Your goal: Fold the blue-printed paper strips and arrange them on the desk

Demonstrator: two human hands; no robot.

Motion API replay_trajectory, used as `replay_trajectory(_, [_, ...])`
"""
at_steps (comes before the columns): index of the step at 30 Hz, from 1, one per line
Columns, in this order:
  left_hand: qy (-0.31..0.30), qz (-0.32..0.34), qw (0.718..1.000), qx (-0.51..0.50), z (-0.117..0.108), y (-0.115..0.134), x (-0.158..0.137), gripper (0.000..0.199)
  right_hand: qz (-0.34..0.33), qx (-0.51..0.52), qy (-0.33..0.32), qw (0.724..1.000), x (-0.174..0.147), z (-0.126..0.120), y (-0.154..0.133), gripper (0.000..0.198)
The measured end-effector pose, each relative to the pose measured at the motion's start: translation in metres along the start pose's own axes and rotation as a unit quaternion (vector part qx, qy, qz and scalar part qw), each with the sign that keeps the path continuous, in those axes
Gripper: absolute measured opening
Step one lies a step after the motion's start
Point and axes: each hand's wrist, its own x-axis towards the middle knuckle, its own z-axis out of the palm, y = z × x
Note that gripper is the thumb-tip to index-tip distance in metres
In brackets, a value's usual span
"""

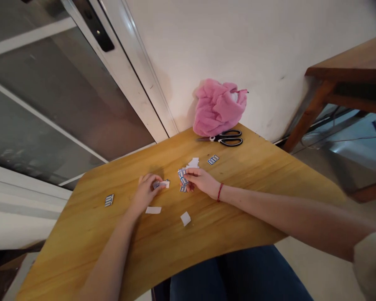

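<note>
My right hand [203, 180], with a red string bracelet at its wrist, pinches several small blue-and-white paper labels [183, 179], fanned out over the table. To its left, the fingers of my left hand [148, 188] close on a small white paper slip [165, 184] with some blue at its edge. Just behind my right fingers lie white paper pieces [193, 163]. Below my left hand is a blank white slip [153, 210], and nearer to me lies a folded white piece [186, 218]. Blue-bordered labels rest at the left [109, 200] and at the right [213, 159].
Black-handled scissors [227, 138] lie at the back of the wooden table [238, 225], touching or close to a pink plush bundle [219, 108] against the wall. A glazed door [65, 83] borders the left side. A wooden stand [347, 73] is at the right.
</note>
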Motion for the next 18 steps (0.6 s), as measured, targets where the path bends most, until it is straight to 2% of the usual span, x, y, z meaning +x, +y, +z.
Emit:
replay_trajectory(3, [0.032, -0.034, 0.999, -0.028, 0.001, 0.003, 0.0, 0.015, 0.0, 0.001, 0.009, 1.0, -0.001, 0.0, -0.002, 0.007])
replay_trajectory(7, [0.026, -0.116, 0.987, -0.112, -0.002, 0.0, -0.002, 0.02, 0.008, 0.01, 0.015, 1.0, -0.002, 0.001, -0.003, 0.009])
replay_trajectory(12, [0.038, -0.16, 0.965, -0.202, -0.014, -0.016, -0.003, 0.029, 0.014, 0.016, 0.028, 0.999, -0.004, 0.001, -0.006, 0.011])
replay_trajectory(15, [0.018, -0.165, 0.968, -0.189, -0.02, -0.023, -0.005, 0.029, 0.019, 0.012, 0.036, 0.999, -0.005, 0.002, -0.008, 0.011])
replay_trajectory(18, [0.013, -0.149, 0.983, -0.105, -0.022, -0.021, -0.009, 0.024, 0.02, 0.011, 0.034, 0.999, -0.006, 0.001, -0.008, 0.01])
